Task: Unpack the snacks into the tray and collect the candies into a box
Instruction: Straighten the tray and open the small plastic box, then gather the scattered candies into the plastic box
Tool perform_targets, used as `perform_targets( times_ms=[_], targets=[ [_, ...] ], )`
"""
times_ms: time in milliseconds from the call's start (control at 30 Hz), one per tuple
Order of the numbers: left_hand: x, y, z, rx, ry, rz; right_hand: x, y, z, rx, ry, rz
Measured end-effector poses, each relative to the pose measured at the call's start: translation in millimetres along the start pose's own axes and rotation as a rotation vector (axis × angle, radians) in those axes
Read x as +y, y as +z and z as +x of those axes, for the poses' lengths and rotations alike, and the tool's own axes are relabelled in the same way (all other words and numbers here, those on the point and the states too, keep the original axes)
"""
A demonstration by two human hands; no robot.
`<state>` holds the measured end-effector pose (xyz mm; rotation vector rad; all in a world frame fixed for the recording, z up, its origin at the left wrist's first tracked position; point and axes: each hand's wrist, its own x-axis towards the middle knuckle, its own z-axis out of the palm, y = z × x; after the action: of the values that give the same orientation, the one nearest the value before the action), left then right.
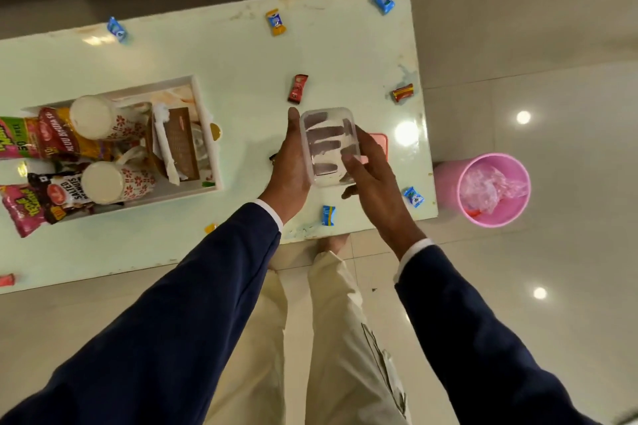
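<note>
Dark blue sleeves reach up from the bottom of the frame toward the pale table (214,55). At centre, the left hand (290,162) holds the clear plastic box (328,147) from beneath, its fingers showing through the bottom, and the right hand (371,169) grips the box's right side. The box looks empty, with its long axis running up and down the frame. Wrapped candies lie scattered around it: the red candy (297,89) is just above the box, and a blue candy (328,215) is just below. The right hand seems nearer to both. The tray (207,114) of snack packets stands at the left.
</note>
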<state>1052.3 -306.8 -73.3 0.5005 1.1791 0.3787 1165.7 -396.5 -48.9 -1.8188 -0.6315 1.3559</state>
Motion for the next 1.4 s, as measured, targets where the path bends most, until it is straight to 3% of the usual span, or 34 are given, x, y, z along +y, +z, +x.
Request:
perform_targets(
  times_ms=[100,200,333,500,767,900,1100,1400],
  targets=[
    [4.4,14.9,3.4,0.088,0.118,0.227,4.9,-4.0,25.7,0.158,0.013,0.02],
    [7.2,15.7,18.4,0.235,0.195,0.364,13.5,-10.1,63.6,0.205,0.059,-0.078],
    [7.6,9.4,48.9,0.2,0.057,0.416,28.8,-7.0,106.2,0.154,0.117,-0.244],
    [-4.7,0.1,77.2,0.144,0.005,0.556,42.1,-4.3,132.0,0.001,0.213,-0.432],
    [-0.6,-22.6,59.4,0.233,0.043,0.594,36.5,-10.7,112.2,-0.052,0.214,-0.396],
    [17.6,-48.1,-2.1,0.246,0.19,0.861,-2.4,-8.2,66.9,-0.148,0.07,-0.659],
    [53.8,-93.7,-134.3,0.327,0.408,1.363,-88.8,41.0,-3.6,-0.347,-0.343,-1.099],
    [89.4,-238.1,-302.7,0.548,0.515,1.453,-196.8,201.9,-108.1,-0.471,-0.758,-1.382]
  ],
)
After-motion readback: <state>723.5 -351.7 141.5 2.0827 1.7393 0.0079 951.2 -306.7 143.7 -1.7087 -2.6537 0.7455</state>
